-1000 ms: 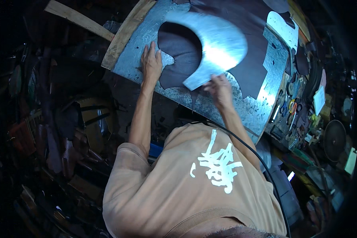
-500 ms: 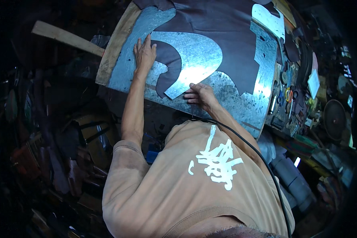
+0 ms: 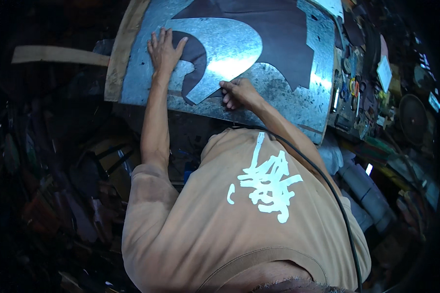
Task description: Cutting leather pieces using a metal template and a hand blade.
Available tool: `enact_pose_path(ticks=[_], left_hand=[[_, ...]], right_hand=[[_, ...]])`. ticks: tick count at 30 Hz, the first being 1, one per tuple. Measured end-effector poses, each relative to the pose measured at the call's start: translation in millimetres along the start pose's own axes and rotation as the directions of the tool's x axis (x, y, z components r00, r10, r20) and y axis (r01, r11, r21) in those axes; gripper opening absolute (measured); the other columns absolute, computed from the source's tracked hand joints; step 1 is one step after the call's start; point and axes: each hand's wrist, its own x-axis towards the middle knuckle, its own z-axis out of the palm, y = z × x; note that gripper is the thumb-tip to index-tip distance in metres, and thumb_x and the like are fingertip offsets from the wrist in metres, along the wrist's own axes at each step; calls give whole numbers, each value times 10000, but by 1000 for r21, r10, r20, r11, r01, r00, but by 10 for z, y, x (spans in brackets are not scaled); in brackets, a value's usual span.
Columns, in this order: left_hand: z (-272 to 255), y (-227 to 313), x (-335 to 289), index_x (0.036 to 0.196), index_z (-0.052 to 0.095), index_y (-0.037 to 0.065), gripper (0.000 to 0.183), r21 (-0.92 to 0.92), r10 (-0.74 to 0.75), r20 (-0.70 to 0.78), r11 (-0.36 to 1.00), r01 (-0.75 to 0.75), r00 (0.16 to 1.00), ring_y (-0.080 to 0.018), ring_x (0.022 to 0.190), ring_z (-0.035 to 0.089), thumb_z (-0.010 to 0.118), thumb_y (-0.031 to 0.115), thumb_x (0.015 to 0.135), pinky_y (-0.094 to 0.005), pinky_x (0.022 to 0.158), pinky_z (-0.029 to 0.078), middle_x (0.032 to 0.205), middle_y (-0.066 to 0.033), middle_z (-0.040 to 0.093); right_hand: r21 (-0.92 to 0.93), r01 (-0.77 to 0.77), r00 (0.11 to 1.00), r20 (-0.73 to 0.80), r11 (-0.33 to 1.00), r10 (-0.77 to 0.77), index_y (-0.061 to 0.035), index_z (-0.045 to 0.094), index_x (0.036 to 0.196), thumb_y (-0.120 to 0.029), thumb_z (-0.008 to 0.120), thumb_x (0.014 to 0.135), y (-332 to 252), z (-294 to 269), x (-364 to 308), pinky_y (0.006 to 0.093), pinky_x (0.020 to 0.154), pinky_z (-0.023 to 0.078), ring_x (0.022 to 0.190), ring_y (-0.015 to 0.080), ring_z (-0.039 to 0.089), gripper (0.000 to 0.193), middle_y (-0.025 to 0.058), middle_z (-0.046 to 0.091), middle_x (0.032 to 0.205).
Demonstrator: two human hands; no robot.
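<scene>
free: dark cutout (image 3: 278, 53) mid-sheet | blocked: tool clutter (image 3: 357, 97) right; wooden plank (image 3: 58, 54) left

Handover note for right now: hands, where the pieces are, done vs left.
Left hand: flat, palm down on the curved metal template.
Right hand: fingertips at the template's lower tip; whether it holds a tool, cannot tell.
Template lies on dark sheet material over the metal-topped bench.
Done: template laid and pinned.
Left: no marked or cut outline is visible.
</scene>
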Motion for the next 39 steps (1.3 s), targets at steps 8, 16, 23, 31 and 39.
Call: enact_pose_path(ticks=[8, 16, 23, 31, 39], left_hand=[[-37, 100, 4, 1337, 550, 60, 794, 65, -41, -45, 997, 43, 998, -452, 1383, 293, 617, 642, 802, -576, 1123, 199, 1474, -215, 395], [-44, 190, -41, 1269, 595, 22, 786, 76, -68, -94, 994, 75, 993, -445, 1341, 351, 658, 626, 771, -568, 1110, 231, 1394, -239, 465], [-12, 312, 48, 1219, 630, 25, 787, 39, -130, -99, 990, 134, 987, -439, 1305, 389, 684, 644, 736, -582, 1058, 292, 1352, -278, 476], [79, 35, 446, 1293, 585, 59, 815, -2, -41, -15, 999, 41, 999, -460, 1340, 338, 683, 647, 738, -580, 1086, 261, 1405, -271, 446], [-39, -83, 735, 1271, 561, -10, 497, -777, -360, -42, 598, 196, 932, -264, 989, 640, 694, 221, 851, -370, 833, 518, 1122, -169, 649]], right_hand=[[-727, 339, 632, -293, 597, -717, -72, 653, 1155, -306, 654, 870, 138, -425, -21, 476, 747, 509, 794, 403, 643, 369, 187, 663, 832], [-852, 146, 674, -287, 503, -681, -62, 517, 1362, -427, 635, 879, -106, -972, 212, 457, 894, 470, 994, 386, 611, 617, 241, 617, 1088], [-864, 144, 795, -189, 482, -576, -48, 492, 1377, -460, 700, 823, -268, -1117, 161, 453, 869, 471, 1003, 392, 603, 721, 254, 599, 1063], [-872, 196, 782, -137, 449, -608, -101, 441, 1431, -504, 764, 736, -308, -1221, 348, 456, 911, 488, 1066, 404, 599, 866, 257, 595, 1143], [-883, 215, 752, -122, 417, -647, -107, 432, 1441, -544, 787, 694, -281, -1245, 399, 455, 942, 473, 1086, 406, 591, 936, 262, 611, 1136]])
